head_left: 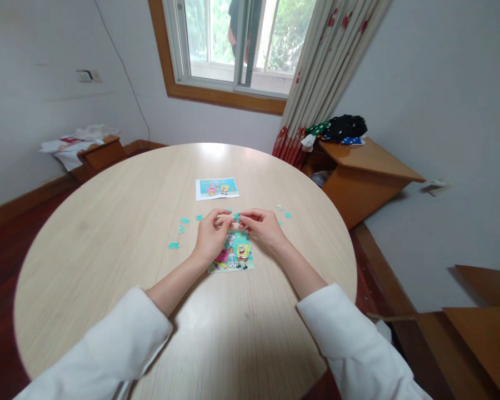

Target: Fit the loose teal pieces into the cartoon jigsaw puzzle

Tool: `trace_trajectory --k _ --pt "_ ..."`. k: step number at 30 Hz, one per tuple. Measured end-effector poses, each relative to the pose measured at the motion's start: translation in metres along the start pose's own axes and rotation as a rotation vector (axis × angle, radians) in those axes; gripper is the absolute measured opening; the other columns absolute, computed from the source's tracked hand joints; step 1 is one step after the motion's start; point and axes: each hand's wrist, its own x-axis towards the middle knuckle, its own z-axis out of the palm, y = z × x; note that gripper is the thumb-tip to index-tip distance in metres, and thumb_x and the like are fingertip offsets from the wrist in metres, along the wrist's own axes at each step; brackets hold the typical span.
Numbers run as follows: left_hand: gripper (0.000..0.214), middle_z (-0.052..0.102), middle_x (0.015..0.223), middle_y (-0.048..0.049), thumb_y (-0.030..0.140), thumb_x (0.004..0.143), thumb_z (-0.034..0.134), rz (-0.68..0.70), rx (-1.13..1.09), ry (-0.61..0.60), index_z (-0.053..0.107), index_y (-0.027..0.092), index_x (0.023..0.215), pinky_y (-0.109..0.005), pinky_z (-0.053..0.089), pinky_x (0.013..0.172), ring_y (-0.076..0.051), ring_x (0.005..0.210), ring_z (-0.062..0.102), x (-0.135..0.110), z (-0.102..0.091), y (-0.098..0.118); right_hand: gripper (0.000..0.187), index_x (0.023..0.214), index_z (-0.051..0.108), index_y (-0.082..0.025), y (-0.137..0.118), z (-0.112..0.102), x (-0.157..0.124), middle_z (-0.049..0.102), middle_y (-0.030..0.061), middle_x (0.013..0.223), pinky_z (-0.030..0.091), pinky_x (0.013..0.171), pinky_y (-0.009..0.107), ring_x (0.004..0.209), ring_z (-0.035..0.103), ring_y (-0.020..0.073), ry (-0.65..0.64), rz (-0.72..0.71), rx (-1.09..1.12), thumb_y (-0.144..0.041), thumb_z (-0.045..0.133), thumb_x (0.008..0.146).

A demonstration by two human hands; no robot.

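Fingertips of both hands meet above the far edge of a partly assembled jigsaw puzzle [243, 253] with cartoon figures on teal. A small teal puzzle piece [236, 217] sits between them. My right hand [265, 226] pinches it between thumb and fingers. My left hand [211, 238] is closed at the other side of the piece, thumb against fingertips; what its fingers hold is too small to make out. The left hand hides the puzzle's upper left part. Loose teal pieces lie to the left, one puzzle piece [174, 245] being nearest me, and several more lie to the right.
A printed picture card [217, 189] lies beyond the hands on the round wooden table [108, 250]. Past the table stand a wooden cabinet [370, 161] with clothes [344, 128] on top, a curtain [316, 72] and a window. Someone is partly visible outside.
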Motion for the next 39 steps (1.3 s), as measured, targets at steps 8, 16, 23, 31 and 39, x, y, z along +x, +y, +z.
trace_trajectory --k 8,16,23,31,39 --pt "0.028 0.068 0.07 -0.002 0.021 0.075 0.044 0.073 0.268 -0.015 0.071 0.015 0.081 -0.029 0.05 0.069 -0.016 0.069 0.063 -0.005 -0.004 0.003 0.027 0.073 0.067 -0.013 -0.002 -0.004 0.001 0.062 -0.0013 0.056 0.039 0.052 0.025 0.052 0.053 0.0098 0.031 0.005 0.019 -0.034 0.074 0.057" --pt "0.029 0.069 0.075 -0.0037 0.015 0.077 0.04 0.196 0.496 -0.133 0.069 0.015 0.078 -0.028 0.048 0.068 -0.016 0.07 0.061 -0.011 -0.009 0.003 0.03 0.078 0.069 -0.012 -0.003 -0.017 -0.001 0.058 -0.0031 0.053 0.034 0.05 0.023 0.049 0.048 0.0065 -0.112 0.104 -0.057 -0.03 0.076 0.056" --pt "0.028 0.067 0.079 -0.0071 0.01 0.08 0.041 0.427 0.96 -0.517 0.068 0.016 0.082 -0.035 0.046 0.073 -0.02 0.078 0.061 -0.03 -0.012 0.005 0.028 0.078 0.07 -0.01 -0.016 -0.039 -0.005 0.062 -0.0004 0.057 0.036 0.051 0.022 0.053 0.052 0.0072 -0.292 0.204 -0.136 -0.028 0.077 0.057" --pt "0.033 0.068 0.098 -0.0115 0.004 0.078 0.044 0.508 1.074 -0.666 0.069 0.013 0.097 -0.042 0.049 0.083 -0.025 0.091 0.06 -0.043 -0.02 0.009 0.021 0.074 0.069 -0.012 -0.028 -0.055 -0.01 0.066 0.0023 0.058 0.04 0.046 0.02 0.054 0.059 0.0103 -0.555 0.329 -0.397 -0.027 0.076 0.061" --pt "0.037 0.067 0.107 -0.0138 0.004 0.078 0.046 0.504 1.176 -0.712 0.066 0.011 0.108 -0.043 0.05 0.085 -0.025 0.096 0.06 -0.05 -0.02 0.018 0.014 0.07 0.066 -0.013 -0.025 -0.052 -0.012 0.065 -0.0001 0.054 0.038 0.043 0.018 0.052 0.059 0.0093 -0.625 0.418 -0.47 -0.021 0.074 0.061"
